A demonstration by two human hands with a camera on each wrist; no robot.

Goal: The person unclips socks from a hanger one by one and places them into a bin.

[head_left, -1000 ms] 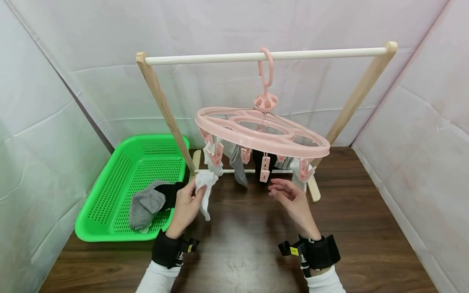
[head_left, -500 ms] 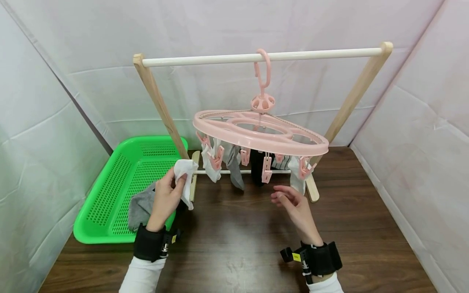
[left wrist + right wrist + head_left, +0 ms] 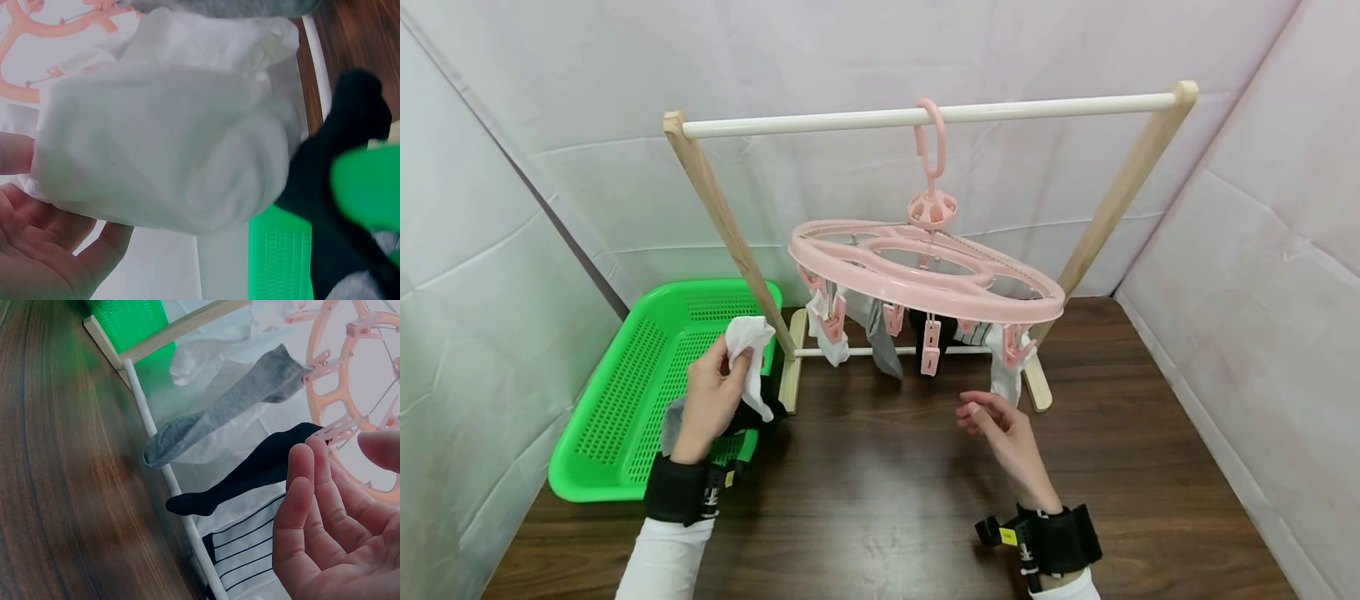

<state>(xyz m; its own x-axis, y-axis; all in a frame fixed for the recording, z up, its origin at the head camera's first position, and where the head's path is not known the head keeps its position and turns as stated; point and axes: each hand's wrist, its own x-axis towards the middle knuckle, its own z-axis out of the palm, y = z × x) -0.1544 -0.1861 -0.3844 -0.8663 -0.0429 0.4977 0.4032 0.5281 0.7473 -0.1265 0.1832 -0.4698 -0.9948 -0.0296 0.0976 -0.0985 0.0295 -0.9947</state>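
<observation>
My left hand (image 3: 709, 400) pinches a white sock (image 3: 749, 343) between thumb and fingers, above the right side of the green basket (image 3: 568, 454). In the left wrist view the sock (image 3: 162, 144) fills the middle and hides part of what lies behind. My right hand (image 3: 1011, 442) holds nothing; its fingers are loosely bent, below the front right of the pink clip hanger (image 3: 925, 293). From the hanger's clips hang a grey sock (image 3: 237, 394), a black sock (image 3: 262, 465), a striped sock (image 3: 250, 544) and white socks (image 3: 1006, 367).
A wooden stand with a white top rail (image 3: 850, 121) carries the hanger by its hook (image 3: 936, 142). A black sock (image 3: 752, 417) and a grey sock (image 3: 672, 425) lie in the basket, partly behind my left hand. The dark wooden table (image 3: 880, 500) has pale cloth walls around it.
My left hand has carried the white sock leftward, from near the hanger's left clips to over the basket. My right hand has sunk slightly. The hanger has swayed slightly.
</observation>
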